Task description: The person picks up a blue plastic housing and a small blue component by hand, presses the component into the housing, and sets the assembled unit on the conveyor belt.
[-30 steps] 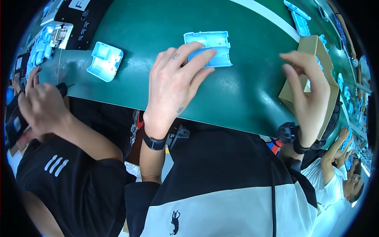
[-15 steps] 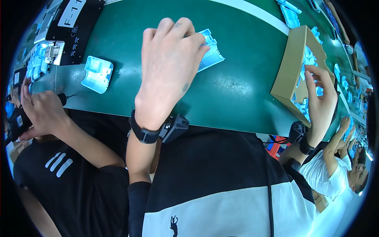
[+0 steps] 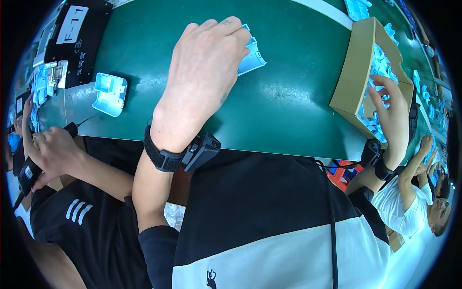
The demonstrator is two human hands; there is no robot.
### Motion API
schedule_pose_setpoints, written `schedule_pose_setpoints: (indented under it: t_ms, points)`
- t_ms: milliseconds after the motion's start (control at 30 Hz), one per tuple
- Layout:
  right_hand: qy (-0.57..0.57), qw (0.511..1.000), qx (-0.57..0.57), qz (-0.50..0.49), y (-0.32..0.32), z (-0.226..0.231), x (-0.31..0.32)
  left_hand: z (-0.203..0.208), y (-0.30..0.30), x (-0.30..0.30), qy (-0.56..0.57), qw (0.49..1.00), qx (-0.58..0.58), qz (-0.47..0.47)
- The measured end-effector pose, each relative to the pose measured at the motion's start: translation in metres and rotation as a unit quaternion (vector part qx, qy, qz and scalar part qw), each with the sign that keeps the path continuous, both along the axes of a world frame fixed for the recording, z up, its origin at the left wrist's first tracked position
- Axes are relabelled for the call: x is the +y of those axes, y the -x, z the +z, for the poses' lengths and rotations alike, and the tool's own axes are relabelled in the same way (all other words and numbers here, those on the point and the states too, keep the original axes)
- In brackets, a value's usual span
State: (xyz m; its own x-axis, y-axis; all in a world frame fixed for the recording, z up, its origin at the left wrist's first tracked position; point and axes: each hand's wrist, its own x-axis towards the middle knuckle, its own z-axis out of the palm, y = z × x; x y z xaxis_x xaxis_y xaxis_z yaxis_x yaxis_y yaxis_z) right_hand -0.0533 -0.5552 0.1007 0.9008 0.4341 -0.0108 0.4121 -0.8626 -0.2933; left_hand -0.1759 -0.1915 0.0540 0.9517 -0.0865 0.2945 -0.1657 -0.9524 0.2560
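Observation:
In the middle of the bench, my left hand point(image 3: 207, 67) is closed on a light-blue plastic shell point(image 3: 252, 57). Its fingertips and part of the shell are hidden behind the back of the hand. My right hand point(image 3: 392, 108) reaches over a brown cardboard box point(image 3: 352, 70) on the right, which holds several small light-blue plastic pieces point(image 3: 379, 60). The fingers of that hand are curved and apart, near the pieces, and I see nothing held between them. A second light-blue shell point(image 3: 110, 94) lies hollow side up on the bench to the left.
The green bench top point(image 3: 298, 120) spans the view. A black fixture point(image 3: 79, 41) with a metal clamp stands at the far left. Beside me on the left, another person's hand point(image 3: 57, 151) grips a black powered tool point(image 3: 30, 176). More blue parts point(image 3: 358, 8) lie beyond the box.
My left hand and its shell have shifted slightly left and away from me in the picture. My right hand stays at the box, its fingers a little changed. The view has shifted slightly.

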Motion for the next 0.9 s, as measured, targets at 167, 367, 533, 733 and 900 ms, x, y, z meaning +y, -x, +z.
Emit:
schedule_pose_setpoints:
  t_ms: [167,367,533,733,900]
  points:
    - [0.002,0.996,0.066,0.053,0.012,-0.016,0.003,0.004,0.006,-0.003,0.005,0.999,-0.027,0.027]
    - [-0.001,0.994,0.101,0.051,0.017,-0.015,0.004,0.009,0.029,-0.016,-0.013,0.995,-0.046,0.087]
    - [-0.047,0.997,0.041,0.038,0.017,-0.019,0.004,0.011,0.03,-0.014,0.009,0.997,-0.016,0.08]
    - [-0.016,0.993,0.098,-0.059,0.016,-0.021,0.003,0.011,0.01,-0.002,-0.037,0.998,0.01,0.057]
    - [-0.09,0.993,0.054,-0.047,0.009,-0.036,-0.03,0.008,-0.04,0.02,-0.134,0.981,-0.089,0.104]
